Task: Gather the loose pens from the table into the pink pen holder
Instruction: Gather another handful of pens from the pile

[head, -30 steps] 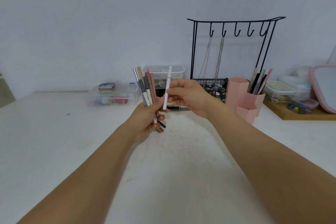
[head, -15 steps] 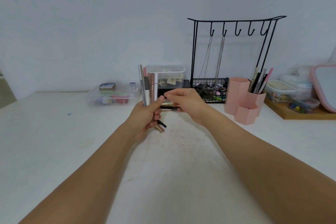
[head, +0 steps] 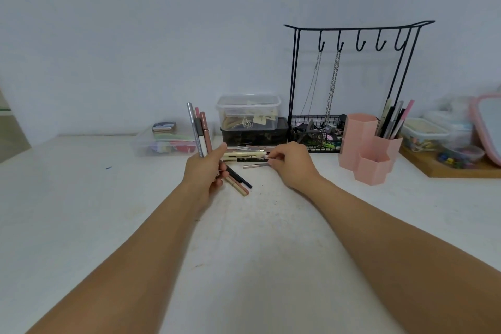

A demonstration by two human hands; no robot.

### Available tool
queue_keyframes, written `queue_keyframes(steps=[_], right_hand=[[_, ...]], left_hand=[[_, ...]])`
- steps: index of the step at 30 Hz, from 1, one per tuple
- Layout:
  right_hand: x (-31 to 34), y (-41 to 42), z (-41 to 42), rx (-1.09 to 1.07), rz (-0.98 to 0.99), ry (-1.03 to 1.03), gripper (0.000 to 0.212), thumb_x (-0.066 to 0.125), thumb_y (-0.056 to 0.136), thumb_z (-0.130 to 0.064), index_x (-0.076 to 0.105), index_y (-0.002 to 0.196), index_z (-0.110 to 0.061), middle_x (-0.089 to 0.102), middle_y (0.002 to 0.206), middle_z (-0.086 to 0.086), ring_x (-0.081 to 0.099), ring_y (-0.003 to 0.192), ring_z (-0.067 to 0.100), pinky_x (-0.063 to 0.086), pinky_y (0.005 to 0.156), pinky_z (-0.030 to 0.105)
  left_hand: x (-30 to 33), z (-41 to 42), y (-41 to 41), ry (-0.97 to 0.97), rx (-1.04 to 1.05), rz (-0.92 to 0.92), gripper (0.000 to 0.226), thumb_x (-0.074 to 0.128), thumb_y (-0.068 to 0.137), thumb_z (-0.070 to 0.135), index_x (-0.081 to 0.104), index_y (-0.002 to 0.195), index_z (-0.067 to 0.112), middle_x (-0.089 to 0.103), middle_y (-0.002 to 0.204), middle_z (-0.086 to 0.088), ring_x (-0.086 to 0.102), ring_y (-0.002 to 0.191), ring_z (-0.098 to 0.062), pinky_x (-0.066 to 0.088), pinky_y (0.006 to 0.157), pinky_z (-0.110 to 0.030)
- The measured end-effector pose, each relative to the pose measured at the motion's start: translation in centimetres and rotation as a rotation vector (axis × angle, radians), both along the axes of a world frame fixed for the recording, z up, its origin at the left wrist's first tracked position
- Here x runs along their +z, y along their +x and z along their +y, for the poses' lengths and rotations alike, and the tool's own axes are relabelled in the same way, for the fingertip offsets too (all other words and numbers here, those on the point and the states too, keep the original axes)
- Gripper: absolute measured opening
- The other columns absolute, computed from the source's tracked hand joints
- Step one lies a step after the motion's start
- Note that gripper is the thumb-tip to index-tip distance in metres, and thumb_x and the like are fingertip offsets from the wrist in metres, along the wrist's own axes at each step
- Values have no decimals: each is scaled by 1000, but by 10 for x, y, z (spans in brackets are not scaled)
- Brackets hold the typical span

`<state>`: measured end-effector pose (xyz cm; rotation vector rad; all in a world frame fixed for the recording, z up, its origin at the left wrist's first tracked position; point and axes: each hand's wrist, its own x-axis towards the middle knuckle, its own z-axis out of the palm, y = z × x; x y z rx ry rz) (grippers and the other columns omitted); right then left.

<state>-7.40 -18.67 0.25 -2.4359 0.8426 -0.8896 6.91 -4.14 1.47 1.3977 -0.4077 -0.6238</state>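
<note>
- I see the white table (head: 81, 225) fill the lower frame, its far edge against the wall.
- A black wire hook stand (head: 352, 35) rises at the far edge, right of centre, two chains hanging from its hooks into its basket.
- Both bare forearms reach forward from the near edge toward the far middle.
- The pink pen holder (head: 366, 146), a cluster of hexagonal cups, stands near the far right, just in front of the stand; its tallest rear cup already carries several pens.
- A clear lidded box (head: 249, 111) sits stacked on a dark box at the far edge, centre; another clear box (head: 162, 141) lies to its left.
- My left hand (head: 206, 171) is closed around a bundle of pens (head: 200, 130), held nearly upright, thumb up against them; their lower ends poke out below the fist.
- My right hand (head: 292, 165) is palm down, fingertips pinching the right ends of the loose pens (head: 244, 157).
- Those loose pens lie side by side near the far edge, cream, black and brown; the print on them is too small to read.
</note>
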Motion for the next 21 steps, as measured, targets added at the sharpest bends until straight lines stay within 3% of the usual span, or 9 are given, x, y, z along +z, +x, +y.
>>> queue_keyframes(steps=[3, 6, 11, 15, 21], right_hand=[[5, -5, -4, -7, -220, 265, 10, 75, 87, -11, 79, 96, -10, 73, 84, 1, 61, 74, 10, 46, 68, 15], [7, -9, -1, 96, -476, 727, 8, 70, 90, -4, 77, 94, -6, 69, 79, 8, 58, 71, 15, 51, 65, 24], [13, -4, 20, 355, -707, 1230, 11, 63, 94, 0, 70, 101, 0, 68, 83, 10, 61, 72, 13, 55, 64, 18], [11, 6, 44, 469, -732, 1377, 9, 61, 95, -1, 69, 96, -2, 68, 80, 8, 61, 67, 10, 54, 59, 15], [8, 9, 61, 557, -603, 1322, 9, 61, 93, 2, 70, 93, 1, 68, 80, 10, 63, 66, 9, 56, 66, 15]], left_hand=[[0, 1, -1, -27, -18, 3, 32, 73, 90, 43, 56, 84, 16, 58, 60, 1, 53, 50, -10, 39, 38, -18], [-1, 1, -4, -89, -74, 23, 32, 73, 90, 43, 56, 82, 17, 49, 59, 2, 46, 51, -10, 35, 39, -20], [-2, -2, -15, -162, -157, 19, 31, 74, 88, 40, 65, 104, 15, 42, 55, 8, 39, 48, -7, 28, 40, -18], [2, -2, -21, -202, -157, 23, 40, 77, 85, 40, 69, 113, 12, 42, 54, 9, 39, 48, -7, 30, 41, -18], [6, 2, -27, -237, -170, 9, 38, 89, 60, 37, 68, 84, 17, 52, 54, 4, 41, 48, -10, 30, 40, -20]])
